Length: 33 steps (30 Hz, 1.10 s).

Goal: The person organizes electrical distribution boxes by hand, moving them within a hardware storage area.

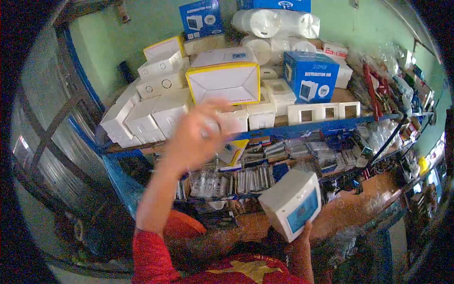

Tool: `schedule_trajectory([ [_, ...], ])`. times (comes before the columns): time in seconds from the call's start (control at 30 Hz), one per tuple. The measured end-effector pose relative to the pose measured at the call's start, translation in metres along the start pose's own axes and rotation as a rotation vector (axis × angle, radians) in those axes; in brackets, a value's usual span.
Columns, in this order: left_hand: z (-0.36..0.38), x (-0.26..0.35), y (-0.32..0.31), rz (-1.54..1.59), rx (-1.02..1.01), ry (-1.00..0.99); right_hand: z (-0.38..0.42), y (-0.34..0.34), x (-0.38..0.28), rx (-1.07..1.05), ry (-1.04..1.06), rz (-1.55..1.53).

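My right hand (301,236) grips a white distribution box (283,201) with a blue see-through cover, from below and tilted, in front of the lower shelf. My left hand (201,135) is raised at the edge of the upper shelf, smeared by motion, with its fingers apart and nothing seen in them. It overlaps the lower part of a white carton with yellow edges (222,83) in this view. White plastic boxes (172,113) are stacked left of this hand, and more stand to its right.
A blue printed carton (309,78) stands on the upper shelf beside white square frames (324,112). Plastic-wrapped white rolls (274,23) are piled behind. Packed small goods (255,180) fill the lower shelf. A dark metal lattice (52,109) is at the left.
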<state>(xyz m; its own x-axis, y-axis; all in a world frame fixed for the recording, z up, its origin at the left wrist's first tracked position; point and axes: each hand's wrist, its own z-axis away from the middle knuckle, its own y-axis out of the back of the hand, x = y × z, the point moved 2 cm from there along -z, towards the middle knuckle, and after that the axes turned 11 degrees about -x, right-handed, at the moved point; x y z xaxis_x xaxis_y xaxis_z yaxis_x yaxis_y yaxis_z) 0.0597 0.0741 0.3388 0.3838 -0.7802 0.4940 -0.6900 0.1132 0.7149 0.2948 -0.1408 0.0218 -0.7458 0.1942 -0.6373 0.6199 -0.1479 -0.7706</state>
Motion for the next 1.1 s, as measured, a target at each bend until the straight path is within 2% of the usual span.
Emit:
schedule_trajectory([
  [0.03,-0.027,0.013,0.030,0.165,0.211,-0.028,-0.002,-0.004,-0.008,0.003,0.008,-0.034],
  [0.07,-0.055,0.001,0.058,-0.071,0.387,-0.004,-0.005,0.031,-0.003,-0.065,-0.037,-0.099],
  [0.13,-0.104,-0.039,0.094,-0.206,0.565,0.125,-0.006,0.016,-0.022,-0.020,-0.050,-0.117],
  [0.23,-0.126,-0.055,0.084,-0.257,0.109,0.646,-0.011,0.003,-0.055,0.045,-0.083,-0.124],
  [0.3,-0.117,-0.097,0.079,-0.074,0.153,0.583,-0.028,0.010,-0.069,0.013,-0.084,-0.062],
  [0.37,-0.104,-0.097,0.070,0.018,0.226,0.531,-0.048,0.033,-0.080,-0.127,-0.171,0.246],
  [0.43,-0.080,-0.059,0.047,0.034,0.337,0.515,-0.069,0.048,-0.084,-0.214,-0.205,0.362],
  [0.47,-0.074,-0.045,0.042,0.096,0.319,0.491,-0.078,0.054,-0.084,-0.236,-0.214,0.379],
  [0.53,-0.064,-0.036,0.031,0.211,0.380,0.360,-0.095,0.064,-0.079,-0.275,-0.215,0.378],
  [0.67,-0.046,-0.005,0.004,0.253,0.458,0.056,-0.107,0.085,-0.056,-0.277,-0.177,0.291],
  [0.7,-0.042,0.001,-0.003,0.257,0.464,0.044,-0.107,0.071,-0.056,-0.253,-0.175,0.261],
  [0.77,-0.035,0.009,-0.017,0.277,0.464,0.021,-0.087,-0.044,-0.091,-0.164,-0.171,0.196],
  [0.87,-0.031,0.011,-0.031,0.393,0.464,-0.011,-0.115,-0.045,-0.074,-0.153,-0.068,0.163],
  [0.97,-0.020,0.010,-0.044,0.301,0.477,-0.030,-0.145,-0.059,-0.062,-0.060,0.110,0.023],
  [1.03,-0.009,0.008,-0.057,0.415,0.573,-0.002,-0.167,-0.043,-0.045,-0.101,0.215,-0.087],
  [1.07,-0.003,0.006,-0.064,0.469,0.622,0.011,-0.169,-0.044,-0.035,-0.135,0.202,-0.185],
  [1.1,0.004,0.007,-0.070,0.350,0.649,0.014,-0.168,-0.053,-0.028,-0.166,0.186,-0.282],
])
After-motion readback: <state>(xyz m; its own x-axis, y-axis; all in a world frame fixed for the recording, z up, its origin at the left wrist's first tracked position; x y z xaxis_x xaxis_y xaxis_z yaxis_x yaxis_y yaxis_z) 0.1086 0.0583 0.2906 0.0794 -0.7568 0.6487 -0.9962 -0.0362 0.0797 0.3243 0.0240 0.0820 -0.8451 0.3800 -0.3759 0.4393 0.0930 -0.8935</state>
